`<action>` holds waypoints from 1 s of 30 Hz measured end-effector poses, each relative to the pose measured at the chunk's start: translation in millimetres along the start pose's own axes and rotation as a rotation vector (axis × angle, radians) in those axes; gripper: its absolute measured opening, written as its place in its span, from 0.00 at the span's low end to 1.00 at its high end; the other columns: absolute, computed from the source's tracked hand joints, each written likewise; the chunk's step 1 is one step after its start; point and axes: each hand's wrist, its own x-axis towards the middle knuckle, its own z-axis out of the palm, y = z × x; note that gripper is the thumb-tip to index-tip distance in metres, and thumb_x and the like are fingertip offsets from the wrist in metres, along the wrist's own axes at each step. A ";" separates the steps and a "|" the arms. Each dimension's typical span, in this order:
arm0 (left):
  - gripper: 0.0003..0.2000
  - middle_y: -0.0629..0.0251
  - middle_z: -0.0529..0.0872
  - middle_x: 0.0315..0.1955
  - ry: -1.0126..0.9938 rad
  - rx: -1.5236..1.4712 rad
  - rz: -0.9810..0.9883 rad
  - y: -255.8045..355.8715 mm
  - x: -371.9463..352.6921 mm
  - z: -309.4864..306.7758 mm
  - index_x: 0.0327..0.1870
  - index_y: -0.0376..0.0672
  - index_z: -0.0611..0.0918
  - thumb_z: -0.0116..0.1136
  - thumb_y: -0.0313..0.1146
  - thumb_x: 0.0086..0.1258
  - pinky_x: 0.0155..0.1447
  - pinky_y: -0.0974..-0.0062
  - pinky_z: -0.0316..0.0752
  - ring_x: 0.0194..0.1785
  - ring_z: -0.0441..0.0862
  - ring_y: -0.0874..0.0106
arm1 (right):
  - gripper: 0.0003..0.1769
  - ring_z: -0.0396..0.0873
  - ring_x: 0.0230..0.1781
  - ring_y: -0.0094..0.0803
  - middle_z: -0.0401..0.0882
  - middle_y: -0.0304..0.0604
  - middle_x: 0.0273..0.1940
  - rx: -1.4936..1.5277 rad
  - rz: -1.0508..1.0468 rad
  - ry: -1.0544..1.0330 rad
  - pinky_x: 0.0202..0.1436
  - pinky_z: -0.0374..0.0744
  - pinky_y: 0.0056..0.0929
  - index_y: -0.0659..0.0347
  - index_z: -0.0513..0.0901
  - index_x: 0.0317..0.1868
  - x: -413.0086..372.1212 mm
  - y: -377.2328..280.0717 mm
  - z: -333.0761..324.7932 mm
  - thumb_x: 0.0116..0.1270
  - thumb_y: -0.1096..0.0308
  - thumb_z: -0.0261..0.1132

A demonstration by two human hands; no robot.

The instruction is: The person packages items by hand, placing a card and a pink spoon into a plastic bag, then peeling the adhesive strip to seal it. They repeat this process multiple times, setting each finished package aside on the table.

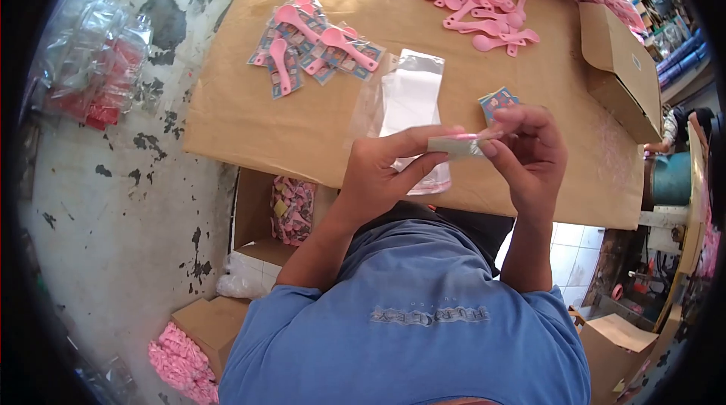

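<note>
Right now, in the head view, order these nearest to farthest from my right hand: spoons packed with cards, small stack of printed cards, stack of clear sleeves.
From your right hand:
1. Small stack of printed cards: just beyond it.
2. Stack of clear sleeves: to its left.
3. Spoons packed with cards: farther left and beyond.
</note>
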 end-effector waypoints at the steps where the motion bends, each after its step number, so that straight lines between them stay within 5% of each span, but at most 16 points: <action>1: 0.16 0.54 0.92 0.52 0.030 0.057 -0.028 12.1 1.7 -2.6 0.55 0.34 0.89 0.59 0.11 0.70 0.61 0.71 0.84 0.59 0.89 0.67 | 0.19 0.80 0.47 0.18 0.81 0.39 0.48 -0.006 -0.026 0.018 0.48 0.79 0.18 0.66 0.81 0.58 -0.5 -0.3 -0.9 0.69 0.84 0.71; 4: 0.20 0.49 0.92 0.52 0.133 0.373 0.419 8.6 18.0 -24.4 0.55 0.33 0.88 0.55 0.07 0.65 0.64 0.66 0.84 0.61 0.89 0.58 | 0.16 0.80 0.46 0.21 0.80 0.40 0.47 -0.022 -0.100 0.037 0.49 0.78 0.20 0.67 0.81 0.56 2.0 -3.1 -13.6 0.70 0.84 0.70; 5: 0.14 0.57 0.93 0.51 0.216 0.456 0.480 11.1 24.9 -32.9 0.52 0.39 0.90 0.64 0.17 0.67 0.65 0.62 0.84 0.64 0.87 0.57 | 0.15 0.80 0.46 0.22 0.80 0.40 0.47 -0.028 -0.124 0.040 0.50 0.78 0.21 0.67 0.82 0.55 2.9 -4.0 -19.4 0.70 0.83 0.69; 8: 0.23 0.46 0.90 0.55 0.217 0.696 0.652 2.5 43.3 -75.8 0.56 0.33 0.87 0.49 0.07 0.64 0.69 0.58 0.80 0.68 0.84 0.53 | 0.10 0.78 0.46 0.23 0.80 0.41 0.46 -0.047 -0.119 0.029 0.51 0.76 0.22 0.67 0.83 0.52 1.0 -1.8 -33.6 0.72 0.82 0.68; 11: 0.24 0.47 0.86 0.62 0.157 1.076 0.215 -17.9 47.8 -108.5 0.63 0.38 0.84 0.50 0.11 0.68 0.75 0.55 0.73 0.73 0.79 0.53 | 0.07 0.78 0.47 0.23 0.80 0.41 0.46 -0.019 -0.035 0.078 0.52 0.74 0.22 0.67 0.84 0.50 -7.1 -5.9 -38.6 0.73 0.81 0.67; 14: 0.24 0.50 0.82 0.68 0.144 0.935 -0.019 -35.2 44.0 -121.0 0.69 0.46 0.80 0.55 0.19 0.73 0.79 0.54 0.66 0.77 0.74 0.54 | 0.07 0.77 0.45 0.22 0.80 0.39 0.44 -0.125 -0.045 0.157 0.50 0.74 0.21 0.68 0.84 0.50 -14.0 -4.2 -54.0 0.73 0.80 0.68; 17: 0.23 0.53 0.77 0.74 0.104 0.921 0.094 -42.3 51.9 -104.8 0.72 0.47 0.79 0.57 0.28 0.76 0.80 0.48 0.61 0.79 0.68 0.47 | 0.09 0.76 0.44 0.20 0.80 0.37 0.42 -0.289 0.053 0.286 0.46 0.73 0.20 0.67 0.85 0.51 -16.3 -1.6 -63.8 0.73 0.75 0.70; 20: 0.22 0.53 0.73 0.77 0.051 1.090 -0.009 -52.3 57.7 -96.1 0.73 0.50 0.78 0.56 0.36 0.80 0.81 0.49 0.59 0.81 0.64 0.43 | 0.14 0.76 0.40 0.23 0.81 0.38 0.41 -0.774 0.242 0.300 0.43 0.74 0.23 0.66 0.86 0.53 -10.3 -5.0 -72.4 0.73 0.67 0.72; 23: 0.20 0.52 0.70 0.79 -0.086 1.221 -0.068 -63.3 56.4 -107.3 0.73 0.51 0.80 0.55 0.37 0.82 0.84 0.53 0.56 0.84 0.58 0.45 | 0.18 0.75 0.36 0.28 0.81 0.41 0.40 -1.013 0.199 0.249 0.41 0.74 0.29 0.65 0.86 0.54 -10.1 2.6 -77.8 0.72 0.60 0.73; 30: 0.14 0.53 0.76 0.75 -0.074 0.884 -0.033 -77.3 54.8 -172.4 0.58 0.43 0.89 0.59 0.37 0.81 0.82 0.55 0.60 0.82 0.64 0.48 | 0.20 0.75 0.34 0.30 0.81 0.43 0.39 -0.875 0.363 0.306 0.39 0.75 0.33 0.65 0.85 0.50 -12.4 21.4 -70.9 0.68 0.57 0.77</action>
